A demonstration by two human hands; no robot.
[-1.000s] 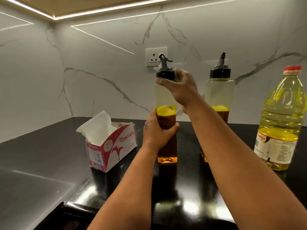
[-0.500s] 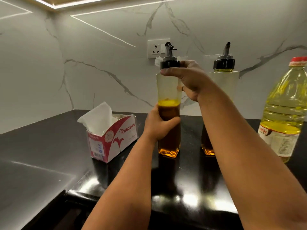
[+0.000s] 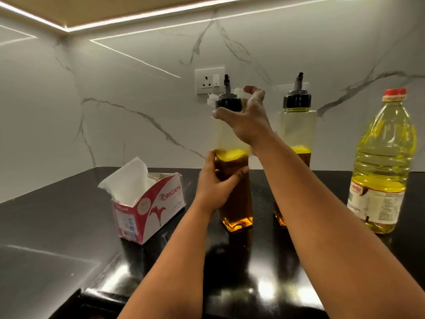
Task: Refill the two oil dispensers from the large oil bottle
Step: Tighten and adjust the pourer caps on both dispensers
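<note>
Two square glass oil dispensers with black pour-spout caps stand on the black counter, each about half full of dark oil. My left hand point(image 3: 215, 187) grips the body of the nearer dispenser point(image 3: 235, 199). My right hand point(image 3: 249, 120) is at its cap point(image 3: 228, 104), thumb under the cap's rim and fingers spread loosely beside and behind it. A bit of white shows behind the cap; I cannot tell what it is. The second dispenser point(image 3: 297, 125) stands to the right, partly behind my right forearm. The large oil bottle point(image 3: 381, 162), red-capped and holding yellow oil, stands at the far right.
An open red-and-white tissue box point(image 3: 149, 208) with a tissue sticking up sits left of the dispensers. A wall socket point(image 3: 208, 80) is on the marble backsplash behind them. The glossy black counter point(image 3: 57, 222) runs left into a corner; its front edge is near the bottom.
My right hand's fingers have loosened and spread off the cap they were wrapped around. My left hand stays on the dispenser body. The camera view shifted slightly.
</note>
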